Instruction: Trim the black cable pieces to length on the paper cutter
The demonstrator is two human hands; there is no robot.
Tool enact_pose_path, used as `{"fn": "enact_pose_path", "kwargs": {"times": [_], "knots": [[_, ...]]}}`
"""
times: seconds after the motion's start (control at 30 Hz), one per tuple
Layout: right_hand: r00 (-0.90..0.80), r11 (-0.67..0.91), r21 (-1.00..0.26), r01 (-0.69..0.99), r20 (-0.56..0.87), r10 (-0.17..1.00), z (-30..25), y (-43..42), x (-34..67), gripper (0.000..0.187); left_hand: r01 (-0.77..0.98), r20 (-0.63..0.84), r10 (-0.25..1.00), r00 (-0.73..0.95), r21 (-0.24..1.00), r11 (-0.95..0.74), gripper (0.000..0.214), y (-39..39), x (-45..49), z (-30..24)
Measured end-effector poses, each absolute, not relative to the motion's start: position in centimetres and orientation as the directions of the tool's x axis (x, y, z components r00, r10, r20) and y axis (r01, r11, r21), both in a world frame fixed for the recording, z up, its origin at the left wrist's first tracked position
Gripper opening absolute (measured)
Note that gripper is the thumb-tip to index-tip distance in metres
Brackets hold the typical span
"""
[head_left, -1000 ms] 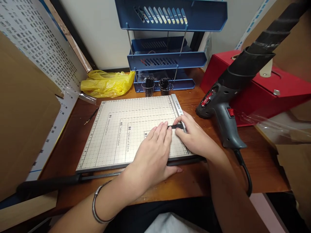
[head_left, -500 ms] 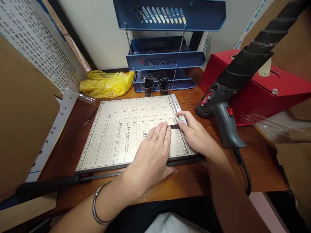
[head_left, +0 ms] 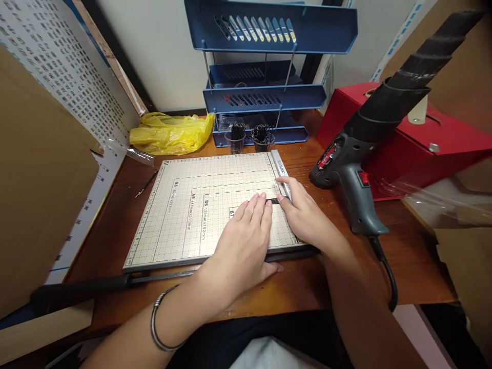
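A cream paper cutter (head_left: 169,220) with a printed grid lies flat on the wooden desk. Across its right part runs a small bundle of thin black strands (head_left: 273,201), mostly covered by my hands. My left hand (head_left: 244,236) rests palm down with fingers straight, their tips over the bundle's left part; its thumb sits below the board's front edge. At the bundle's right end, my right hand (head_left: 305,212) has its thumb on the strands. Its index finger reaches apart from the thumb to the metal guide (head_left: 281,166); its other fingers are partly hidden.
The cutter's black handle (head_left: 80,287) lies along the front left. Two clear cups (head_left: 236,141) of black strands stand before a blue tray rack (head_left: 265,97). A yellow bag (head_left: 172,133) sits at left. A heat gun (head_left: 353,169) and red box (head_left: 415,164) occupy the right.
My right thumb and hand have shifted slightly left along the bundle, so less of the black strands shows between my hands. My left hand stays flat on the board.
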State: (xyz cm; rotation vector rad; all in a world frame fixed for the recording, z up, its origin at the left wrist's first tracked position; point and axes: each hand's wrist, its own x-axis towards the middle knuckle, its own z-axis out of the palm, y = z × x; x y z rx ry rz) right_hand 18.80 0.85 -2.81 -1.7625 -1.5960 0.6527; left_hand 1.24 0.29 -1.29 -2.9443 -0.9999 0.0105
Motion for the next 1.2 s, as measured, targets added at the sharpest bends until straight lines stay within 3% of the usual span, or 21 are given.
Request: {"fn": "enact_pose_path", "kwargs": {"times": [0.27, 0.57, 0.8, 1.2], "knots": [[0.144, -0.079, -0.752, 0.654, 0.021, 0.989, -2.56, 0.66, 18.67, 0.045, 0.606, 0.009, 0.606, 0.795, -0.035, -0.795, 0.122, 0.17, 1.32, -1.41], [0.076, 0.006, -0.746, 0.666, 0.076, 0.994, -2.68, 0.5, 19.04, 0.042, 0.611, 0.016, 0.611, 0.791, -0.039, -0.791, 0.122, 0.18, 1.33, -1.53], [0.18, -0.078, -0.723, 0.686, 0.065, 0.982, -2.89, 0.87, 18.52, 0.048, 0.608, 0.009, 0.609, 0.793, -0.047, -0.792, 0.121, 0.23, 1.35, -1.51], [0.194, -0.09, -0.739, 0.667, 0.055, 0.979, -2.76, 0.82, 18.51, 0.046, 0.604, 0.013, 0.604, 0.797, -0.033, -0.796, 0.119, 0.3, 1.36, -1.37]]}}
